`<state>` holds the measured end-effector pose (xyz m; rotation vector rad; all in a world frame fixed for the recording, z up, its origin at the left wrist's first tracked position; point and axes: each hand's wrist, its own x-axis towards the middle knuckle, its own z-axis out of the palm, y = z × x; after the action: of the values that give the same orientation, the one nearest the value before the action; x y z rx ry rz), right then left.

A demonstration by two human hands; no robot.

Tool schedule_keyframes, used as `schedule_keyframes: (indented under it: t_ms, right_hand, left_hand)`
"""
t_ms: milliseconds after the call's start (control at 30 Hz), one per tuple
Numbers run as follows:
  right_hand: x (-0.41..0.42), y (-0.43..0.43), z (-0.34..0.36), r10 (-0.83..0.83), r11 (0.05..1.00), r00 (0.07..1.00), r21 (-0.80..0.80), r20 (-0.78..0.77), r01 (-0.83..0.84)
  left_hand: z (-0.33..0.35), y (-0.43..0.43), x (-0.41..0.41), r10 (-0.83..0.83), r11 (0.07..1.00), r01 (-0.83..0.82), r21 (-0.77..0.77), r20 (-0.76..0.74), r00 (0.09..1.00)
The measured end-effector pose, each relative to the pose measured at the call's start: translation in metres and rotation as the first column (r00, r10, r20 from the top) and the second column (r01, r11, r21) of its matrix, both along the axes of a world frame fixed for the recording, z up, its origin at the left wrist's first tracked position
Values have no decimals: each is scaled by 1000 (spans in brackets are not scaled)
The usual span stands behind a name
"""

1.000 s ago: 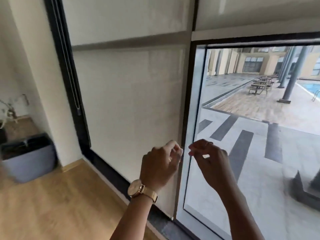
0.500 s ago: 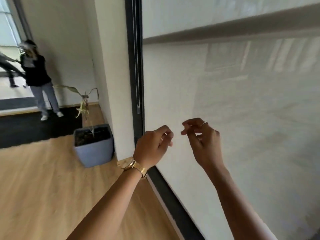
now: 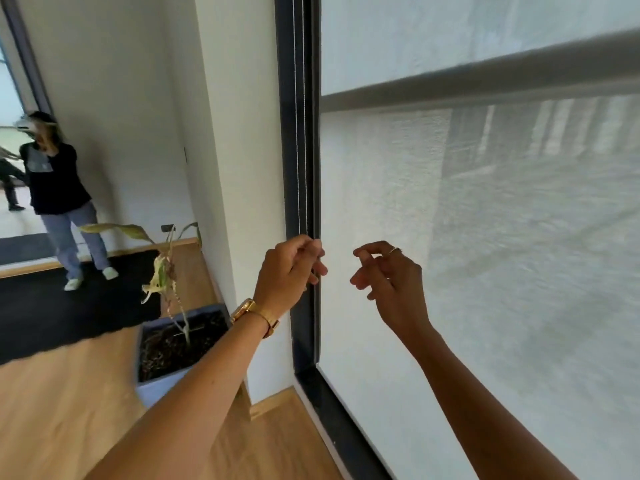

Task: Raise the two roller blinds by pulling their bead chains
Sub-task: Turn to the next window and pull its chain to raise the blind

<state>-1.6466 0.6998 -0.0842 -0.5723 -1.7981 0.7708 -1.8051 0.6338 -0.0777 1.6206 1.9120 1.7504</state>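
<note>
Two hands: left pinched around bead chain, right loosely curled, empty.

A: What surface is the pale grey woven-cloth roller blind showing?

B: It is showing a matt, coarse weave, letting light through. The thin silvery bead chain is glinting against the dark, smooth, semi-matt window frame.

A: And the surroundings?

B: The light wooden plank floor is giving a smooth satin sheen. The gold metal wristwatch is shining glossy; the grey square planter is looking matt.
</note>
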Motion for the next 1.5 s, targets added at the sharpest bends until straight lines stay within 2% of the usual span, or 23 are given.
schedule_keyframes:
  t_ms: [167,400,600,733,867,1067,1167,1300,1367,1500]
  right_hand:
    - [-88,70,6,-44,999,999,-4,24,44]
    - [-210,194,13,-120,992,993,-28,-5,120]
    - [-311,301,39,-138,989,990,-59,-14,137]
    - [-365,353,58,-138,985,989,-96,45,142]
    - [-410,389,75,-152,982,977,-90,149,167]
    - [-463,431,112,-262,958,962,-102,80,269]
    - [-485,445,134,-358,933,933,-22,37,359]
    - [-505,465,165,-527,845,848,69,-64,530]
    - [-512,476,178,-575,815,818,79,-9,574]
    - [-518,492,195,-570,821,816,19,96,571]
  left_hand:
    - [18,91,-76,-9,997,8,75,19,1000]
    - [34,222,-195,-4,985,13,172,-52,999]
    - [57,324,-300,35,992,-24,125,-93,995]
    - [72,370,-354,29,997,-26,69,-46,999]
    - [75,408,-387,-30,999,31,15,-35,999]
    - [85,448,-421,-146,987,148,54,-49,988]
    - [97,460,-435,-178,978,184,94,-68,982]
    - [106,470,-444,-226,961,239,141,-103,969]
    - [107,471,-447,-248,953,261,155,-96,964]
    - [104,475,-449,-294,938,304,169,-81,952]
